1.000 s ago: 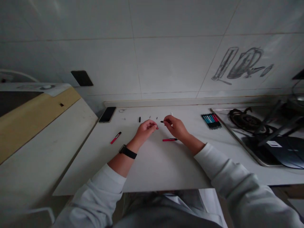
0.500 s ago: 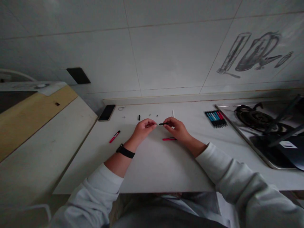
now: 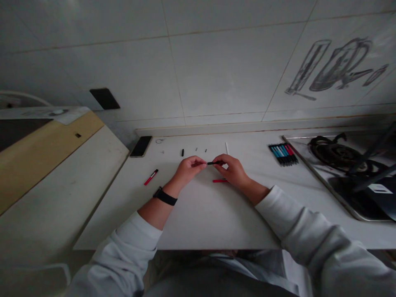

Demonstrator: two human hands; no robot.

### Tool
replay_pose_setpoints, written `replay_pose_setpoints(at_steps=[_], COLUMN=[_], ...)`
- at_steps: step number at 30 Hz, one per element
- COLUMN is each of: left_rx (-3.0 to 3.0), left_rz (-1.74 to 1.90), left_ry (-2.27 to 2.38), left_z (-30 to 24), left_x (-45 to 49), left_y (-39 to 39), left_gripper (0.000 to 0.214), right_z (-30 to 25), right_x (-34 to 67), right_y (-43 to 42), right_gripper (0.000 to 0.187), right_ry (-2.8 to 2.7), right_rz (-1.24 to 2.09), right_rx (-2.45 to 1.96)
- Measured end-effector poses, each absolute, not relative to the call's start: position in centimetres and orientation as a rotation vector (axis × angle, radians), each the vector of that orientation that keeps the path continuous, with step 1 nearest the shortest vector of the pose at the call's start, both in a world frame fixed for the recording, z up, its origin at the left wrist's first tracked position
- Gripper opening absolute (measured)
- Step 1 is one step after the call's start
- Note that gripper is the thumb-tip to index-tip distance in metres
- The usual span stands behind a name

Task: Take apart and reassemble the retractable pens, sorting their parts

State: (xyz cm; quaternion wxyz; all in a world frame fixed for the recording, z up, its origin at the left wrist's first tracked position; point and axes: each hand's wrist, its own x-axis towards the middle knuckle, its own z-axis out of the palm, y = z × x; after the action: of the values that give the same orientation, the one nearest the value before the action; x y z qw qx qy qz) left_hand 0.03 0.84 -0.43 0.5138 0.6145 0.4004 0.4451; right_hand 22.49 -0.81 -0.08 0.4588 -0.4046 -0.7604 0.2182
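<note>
Over the middle of the white tabletop [image 3: 198, 222], my right hand [image 3: 231, 169] pinches a short black pen part [image 3: 210, 163], its free end pointing left. My left hand [image 3: 189, 170] is closed in a pinch against that free end; whatever sits between its fingertips is too small to make out. Just under my right hand lies a red pen piece [image 3: 219, 180]. Beyond the hands a small black piece [image 3: 182, 152], two tiny parts [image 3: 196, 149] and a thin white stick [image 3: 227, 148] are spread out. To the left rests a red and black pen [image 3: 151, 177].
A phone [image 3: 141, 146] lies at the back left, near a thin ring [image 3: 159, 141]. Several black, blue and red pens [image 3: 282, 154] sit in a row at right, beside a gas stove [image 3: 321, 179]. A tiled wall [image 3: 222, 74] stands behind; a pale cabinet [image 3: 62, 177] flanks the left.
My left fingertips have come up against the end of the black pen part, where a small gap showed before. The view has shifted slightly.
</note>
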Motion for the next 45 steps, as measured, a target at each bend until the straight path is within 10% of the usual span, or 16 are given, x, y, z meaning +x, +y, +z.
replay_pose_setpoints(at_steps=[45], left_rx=[1.627], left_rz=[1.058], left_ry=[1.064], left_z=[-0.90], left_x=[-0.52], left_y=[1.62], left_gripper=[0.025], right_z=[-0.20], right_x=[23.10], right_y=[-0.56], right_gripper=[0.016], right_ry=[-2.093], right_rz=[0.418], right_rx=[-1.117])
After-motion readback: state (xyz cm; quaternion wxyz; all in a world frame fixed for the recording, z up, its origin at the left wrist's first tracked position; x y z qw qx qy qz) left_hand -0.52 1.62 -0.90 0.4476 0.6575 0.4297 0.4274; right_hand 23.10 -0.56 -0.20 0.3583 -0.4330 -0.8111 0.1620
